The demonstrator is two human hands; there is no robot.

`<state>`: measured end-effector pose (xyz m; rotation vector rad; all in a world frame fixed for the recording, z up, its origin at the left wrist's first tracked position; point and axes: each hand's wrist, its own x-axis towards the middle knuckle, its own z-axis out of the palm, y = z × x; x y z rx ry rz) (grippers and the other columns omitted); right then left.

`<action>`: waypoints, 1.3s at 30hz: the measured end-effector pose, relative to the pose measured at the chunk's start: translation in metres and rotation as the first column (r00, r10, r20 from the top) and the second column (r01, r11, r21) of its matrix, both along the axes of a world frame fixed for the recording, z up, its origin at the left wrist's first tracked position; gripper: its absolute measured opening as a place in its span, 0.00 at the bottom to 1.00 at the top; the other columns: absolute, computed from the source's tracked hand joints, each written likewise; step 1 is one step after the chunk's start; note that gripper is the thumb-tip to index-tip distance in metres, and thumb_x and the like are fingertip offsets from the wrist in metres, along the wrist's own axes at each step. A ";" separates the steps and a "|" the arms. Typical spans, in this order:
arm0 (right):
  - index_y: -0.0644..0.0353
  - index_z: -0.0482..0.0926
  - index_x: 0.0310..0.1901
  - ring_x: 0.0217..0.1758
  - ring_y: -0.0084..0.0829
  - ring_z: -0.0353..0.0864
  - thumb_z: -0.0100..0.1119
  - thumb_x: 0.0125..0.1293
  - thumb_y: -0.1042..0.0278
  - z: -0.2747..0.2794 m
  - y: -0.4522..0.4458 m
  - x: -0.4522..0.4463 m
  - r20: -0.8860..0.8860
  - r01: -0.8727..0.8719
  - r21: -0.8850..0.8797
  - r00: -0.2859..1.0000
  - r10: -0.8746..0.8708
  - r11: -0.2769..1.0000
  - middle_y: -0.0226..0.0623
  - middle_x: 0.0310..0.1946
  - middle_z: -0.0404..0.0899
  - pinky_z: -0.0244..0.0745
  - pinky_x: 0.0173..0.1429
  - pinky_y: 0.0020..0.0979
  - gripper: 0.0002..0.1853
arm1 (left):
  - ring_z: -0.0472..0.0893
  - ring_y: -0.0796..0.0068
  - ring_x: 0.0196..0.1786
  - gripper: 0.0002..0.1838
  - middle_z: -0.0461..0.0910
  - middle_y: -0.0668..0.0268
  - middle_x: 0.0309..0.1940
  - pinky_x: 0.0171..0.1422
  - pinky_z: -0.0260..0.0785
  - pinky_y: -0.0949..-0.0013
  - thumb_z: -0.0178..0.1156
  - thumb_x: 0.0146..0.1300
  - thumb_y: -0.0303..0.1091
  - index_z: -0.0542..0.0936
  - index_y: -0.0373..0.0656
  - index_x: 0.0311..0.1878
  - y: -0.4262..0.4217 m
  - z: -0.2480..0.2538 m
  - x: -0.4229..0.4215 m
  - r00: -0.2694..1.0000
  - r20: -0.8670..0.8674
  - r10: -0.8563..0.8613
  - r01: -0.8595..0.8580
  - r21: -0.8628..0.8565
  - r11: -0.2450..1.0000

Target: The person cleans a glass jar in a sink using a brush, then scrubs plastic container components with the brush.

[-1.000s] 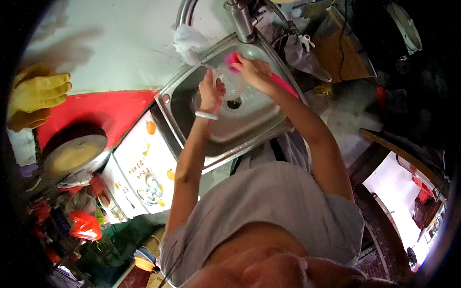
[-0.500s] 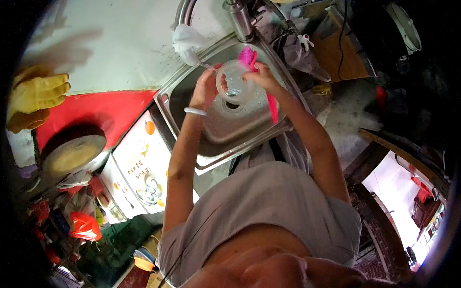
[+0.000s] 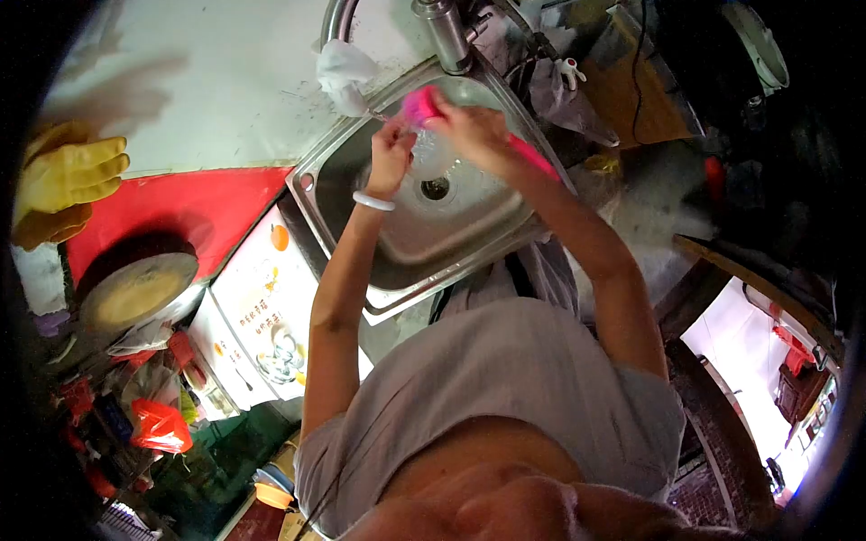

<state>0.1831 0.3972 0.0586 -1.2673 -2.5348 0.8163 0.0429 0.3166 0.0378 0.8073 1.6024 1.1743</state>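
Over the metal sink point(image 3: 397, 257), my left hand point(image 3: 391, 160) is closed on the edge of a translucent bowl point(image 3: 431, 159), which is tilted and partly hidden. My right hand point(image 3: 473, 133) is wrapped round a pink brush point(image 3: 420, 106). The bristly head of the brush is close to my left fingers, beneath the cloth-covered faucet outlet point(image 3: 346, 76). Its pink handle sticks out past my right wrist. Motion blurs the brush head, so I cannot tell whether it touches the bowl.
The steel faucet point(image 3: 442, 34) stands behind the sink. Yellow rubber gloves point(image 3: 77, 176) hang at the left, above a round pan or lid point(image 3: 135, 288). A grey plastic bag point(image 3: 568, 104) hangs right of the sink. A red bag point(image 3: 161, 426) lies lower left.
My right hand has moved the brush left toward the faucet outlet, its handle swinging up from hanging down. The bowl has turned from facing me to tilted, and the drain shows more fully.
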 end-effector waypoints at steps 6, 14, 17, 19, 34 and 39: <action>0.49 0.59 0.57 0.21 0.39 0.76 0.46 0.55 0.43 0.005 -0.001 -0.004 -0.173 -0.085 0.203 0.977 0.121 0.976 0.39 0.18 0.75 0.68 0.23 0.38 0.30 | 0.62 0.87 0.17 0.15 0.66 0.76 0.19 0.19 0.53 0.81 0.50 0.51 0.25 0.73 0.38 0.44 -0.004 0.007 0.007 0.992 0.074 0.106 -0.108 0.026 0.994; 0.40 0.56 0.60 0.23 0.38 0.75 0.44 0.56 0.41 0.012 -0.004 -0.004 -0.032 -0.114 0.127 0.992 0.119 0.985 0.40 0.22 0.75 0.67 0.26 0.36 0.30 | 0.62 0.88 0.17 0.14 0.66 0.75 0.19 0.19 0.52 0.81 0.48 0.49 0.21 0.73 0.37 0.42 -0.003 0.012 0.004 0.991 0.030 0.132 -0.134 0.083 0.987; 0.38 0.55 0.60 0.27 0.41 0.76 0.44 0.56 0.42 0.005 0.003 -0.004 -0.050 -0.134 0.094 0.989 0.139 0.986 0.44 0.25 0.76 0.67 0.31 0.40 0.29 | 0.62 0.89 0.19 0.18 0.69 0.74 0.21 0.21 0.53 0.82 0.50 0.49 0.20 0.72 0.36 0.46 -0.005 0.017 0.002 0.991 -0.109 0.082 -0.067 0.135 0.989; 0.43 0.56 0.60 0.26 0.42 0.77 0.44 0.56 0.41 -0.021 0.016 0.015 -0.037 -0.103 0.081 0.994 0.107 0.991 0.44 0.24 0.76 0.68 0.30 0.41 0.31 | 0.65 0.88 0.23 0.18 0.71 0.72 0.25 0.26 0.57 0.82 0.50 0.48 0.20 0.72 0.35 0.46 -0.012 0.000 0.000 0.970 -0.236 0.067 -0.013 0.224 0.975; 0.52 0.59 0.58 0.34 0.37 0.78 0.52 0.49 0.39 -0.059 0.016 0.010 -0.393 0.071 -0.549 0.858 -0.332 0.833 0.44 0.30 0.77 0.69 0.40 0.34 0.37 | 0.73 0.78 0.28 0.19 0.74 0.66 0.28 0.33 0.67 0.76 0.52 0.55 0.26 0.67 0.33 0.51 0.001 -0.003 0.012 0.994 0.100 0.038 -0.065 0.283 0.957; 0.65 0.66 0.49 0.36 0.34 0.77 0.64 0.40 0.49 -0.047 -0.005 -0.008 -0.559 -0.043 -0.685 0.671 -0.487 0.728 0.42 0.38 0.74 0.68 0.44 0.31 0.36 | 0.77 0.71 0.30 0.23 0.76 0.58 0.29 0.37 0.70 0.71 0.50 0.54 0.23 0.58 0.33 0.54 0.004 0.009 0.023 0.952 0.256 0.169 -0.227 0.217 0.949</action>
